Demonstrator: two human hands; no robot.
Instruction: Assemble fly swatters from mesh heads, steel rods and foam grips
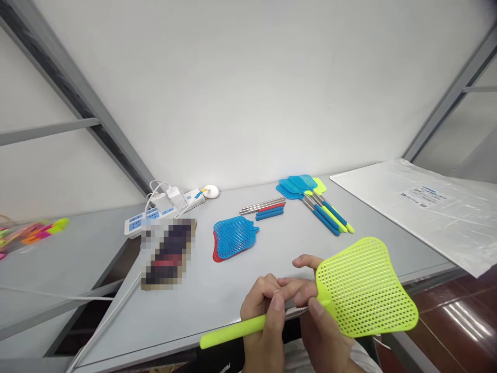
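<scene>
My left hand is closed around a yellow-green handle with a metal rod coming out of it. In my right hand is a yellow-green fly swatter head, pinched at its neck. The rod's tip meets the neck under my fingers; whether the two are joined is hidden. Ahead on the table lie a blue swatter head over a red swatter head. Behind them are loose metal rods, blue handles and a red handle.
Whole fly swatters lie piled at the back right of the grey table. A white plastic-wrapped panel covers the right side. A power strip with cables and a blurred-out item are on the left.
</scene>
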